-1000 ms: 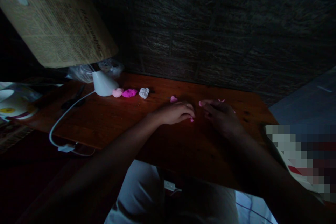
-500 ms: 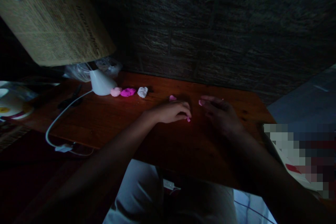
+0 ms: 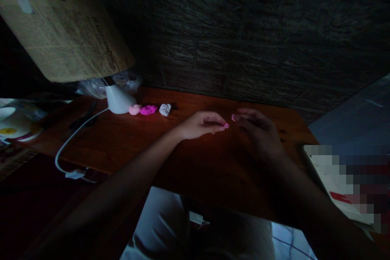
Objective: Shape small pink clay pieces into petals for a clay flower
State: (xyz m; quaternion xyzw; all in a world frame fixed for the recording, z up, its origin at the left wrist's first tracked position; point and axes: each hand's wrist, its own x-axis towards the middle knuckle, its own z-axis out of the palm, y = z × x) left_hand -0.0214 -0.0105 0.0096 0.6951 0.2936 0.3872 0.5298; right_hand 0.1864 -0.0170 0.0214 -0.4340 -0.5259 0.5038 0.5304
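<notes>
My left hand (image 3: 202, 125) is closed, pinching a small bright pink piece of clay (image 3: 226, 125) between its fingertips above the wooden table. Just to the right, my right hand (image 3: 260, 130) grips another small pink piece of clay (image 3: 234, 118) with thumb and finger. The two pieces face each other with a narrow gap between. Left of the hands, in a row on the table, lie a light pink lump (image 3: 135, 109), a magenta lump (image 3: 148, 109) and a white lump (image 3: 165, 109) of soft clay.
A lamp with a white base (image 3: 118, 100) and newsprint shade (image 3: 82, 32) stands at the left, its white cable (image 3: 65, 142) running over the edge of the wooden table (image 3: 195, 166). Behind is a dark brick wall (image 3: 243, 40). A white cup (image 3: 15, 124) stands far left.
My left hand has risen and moved right, bringing its pink piece close to the one in my right hand. The pink piece seen on the table behind the left hand is now out of sight.
</notes>
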